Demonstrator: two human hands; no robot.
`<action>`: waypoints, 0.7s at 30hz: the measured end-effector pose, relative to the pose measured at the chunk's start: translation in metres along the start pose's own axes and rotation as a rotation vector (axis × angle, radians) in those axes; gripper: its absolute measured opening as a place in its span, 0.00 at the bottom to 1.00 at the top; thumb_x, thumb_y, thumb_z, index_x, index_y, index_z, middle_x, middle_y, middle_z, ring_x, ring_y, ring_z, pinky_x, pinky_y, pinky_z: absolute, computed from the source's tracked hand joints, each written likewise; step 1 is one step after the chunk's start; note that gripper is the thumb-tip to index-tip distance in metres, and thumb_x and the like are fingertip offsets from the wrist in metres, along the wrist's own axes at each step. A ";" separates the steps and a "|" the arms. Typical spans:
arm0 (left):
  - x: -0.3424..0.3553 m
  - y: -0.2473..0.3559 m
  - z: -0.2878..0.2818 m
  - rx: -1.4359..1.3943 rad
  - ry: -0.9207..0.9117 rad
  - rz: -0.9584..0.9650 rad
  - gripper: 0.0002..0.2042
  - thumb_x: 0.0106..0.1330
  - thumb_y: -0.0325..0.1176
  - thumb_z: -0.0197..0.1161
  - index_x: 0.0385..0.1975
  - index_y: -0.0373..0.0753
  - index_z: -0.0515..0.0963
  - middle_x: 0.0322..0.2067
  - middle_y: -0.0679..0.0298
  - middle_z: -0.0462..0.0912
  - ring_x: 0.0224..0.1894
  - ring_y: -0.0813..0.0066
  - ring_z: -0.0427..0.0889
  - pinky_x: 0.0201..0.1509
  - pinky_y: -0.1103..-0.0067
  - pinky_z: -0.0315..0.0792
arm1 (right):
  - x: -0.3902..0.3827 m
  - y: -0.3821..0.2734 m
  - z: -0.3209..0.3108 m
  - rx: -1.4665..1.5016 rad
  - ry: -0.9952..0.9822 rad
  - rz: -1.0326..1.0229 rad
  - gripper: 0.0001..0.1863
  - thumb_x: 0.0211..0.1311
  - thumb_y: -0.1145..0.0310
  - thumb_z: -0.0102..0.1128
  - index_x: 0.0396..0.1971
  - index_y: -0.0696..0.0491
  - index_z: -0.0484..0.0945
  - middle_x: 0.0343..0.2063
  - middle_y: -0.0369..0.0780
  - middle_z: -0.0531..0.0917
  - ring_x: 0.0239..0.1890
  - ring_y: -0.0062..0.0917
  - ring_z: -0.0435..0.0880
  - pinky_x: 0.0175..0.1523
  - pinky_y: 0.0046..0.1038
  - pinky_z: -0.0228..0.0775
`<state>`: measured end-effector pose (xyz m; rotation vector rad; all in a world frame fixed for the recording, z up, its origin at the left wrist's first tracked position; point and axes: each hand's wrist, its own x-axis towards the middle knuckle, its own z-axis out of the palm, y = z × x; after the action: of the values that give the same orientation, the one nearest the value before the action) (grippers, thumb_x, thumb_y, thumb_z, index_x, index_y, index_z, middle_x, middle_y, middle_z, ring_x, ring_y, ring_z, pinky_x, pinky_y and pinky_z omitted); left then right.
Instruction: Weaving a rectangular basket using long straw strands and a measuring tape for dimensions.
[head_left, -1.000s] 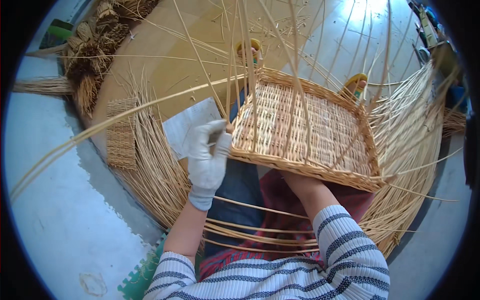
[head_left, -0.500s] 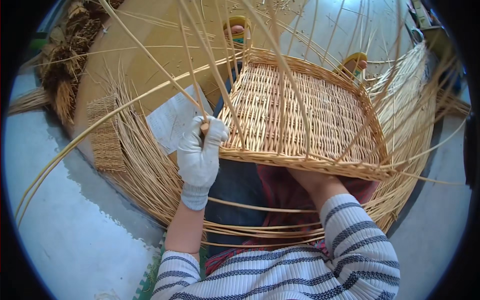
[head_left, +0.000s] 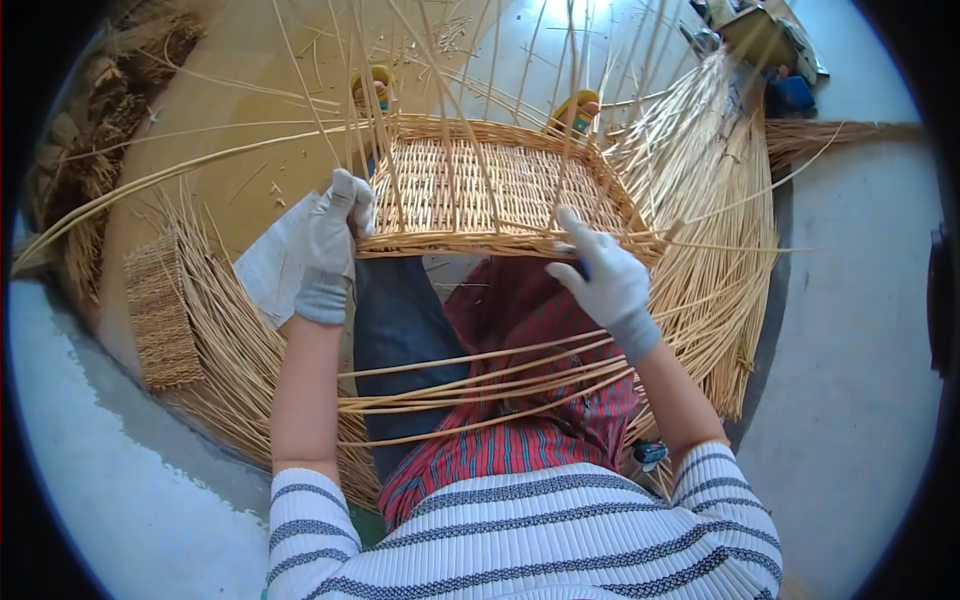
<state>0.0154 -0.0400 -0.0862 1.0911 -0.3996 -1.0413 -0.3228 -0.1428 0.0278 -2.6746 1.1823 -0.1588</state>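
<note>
A shallow rectangular wicker basket (head_left: 480,185), with long upright stakes (head_left: 447,150) rising from its rim, is held above my lap. My left hand (head_left: 335,225), in a white knitted glove, closes on its near left corner, where the bases of several stakes gather. Over the right part of the near edge is my gloved right hand (head_left: 605,280). Its index finger reaches to the rim beside a stake, and its thumb stands apart below. A small dark blue patch shows between thumb and fingers; I cannot make out what it is.
Loose willow rods (head_left: 480,385) lie across my lap. Bundles of rods spread at the right (head_left: 700,220) and left (head_left: 225,320). A woven panel (head_left: 160,320) and a paper sheet (head_left: 275,265) lie at the left. Two yellow slippers (head_left: 372,88) with feet in them are beyond the basket.
My right hand has come out from beneath the basket to its near edge. The basket's near side now appears more edge-on, and the whole view has shifted.
</note>
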 end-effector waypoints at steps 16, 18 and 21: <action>0.017 -0.008 -0.016 -0.119 -0.025 0.001 0.33 0.80 0.67 0.49 0.33 0.40 0.79 0.21 0.70 0.73 0.25 0.78 0.72 0.42 0.79 0.75 | 0.017 -0.031 0.057 -0.411 -0.079 0.105 0.25 0.75 0.62 0.58 0.70 0.34 0.76 0.39 0.41 0.84 0.38 0.39 0.90 0.40 0.42 0.81; 0.011 -0.003 -0.021 -0.030 -0.026 -0.048 0.34 0.81 0.67 0.47 0.41 0.36 0.82 0.26 0.67 0.79 0.29 0.76 0.78 0.45 0.78 0.77 | 0.013 -0.030 0.044 -0.243 -0.119 0.117 0.28 0.72 0.59 0.64 0.71 0.35 0.75 0.42 0.43 0.86 0.42 0.41 0.90 0.44 0.44 0.82; -0.013 0.007 -0.016 0.229 0.102 0.177 0.26 0.85 0.54 0.52 0.51 0.32 0.83 0.39 0.62 0.88 0.39 0.75 0.85 0.49 0.76 0.80 | -0.004 -0.031 0.024 0.137 -0.016 0.080 0.31 0.72 0.53 0.68 0.72 0.39 0.74 0.45 0.45 0.89 0.45 0.44 0.90 0.51 0.42 0.82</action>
<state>0.0237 -0.0205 -0.0850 1.2828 -0.5323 -0.7933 -0.2990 -0.1154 0.0115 -2.5026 1.2246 -0.1977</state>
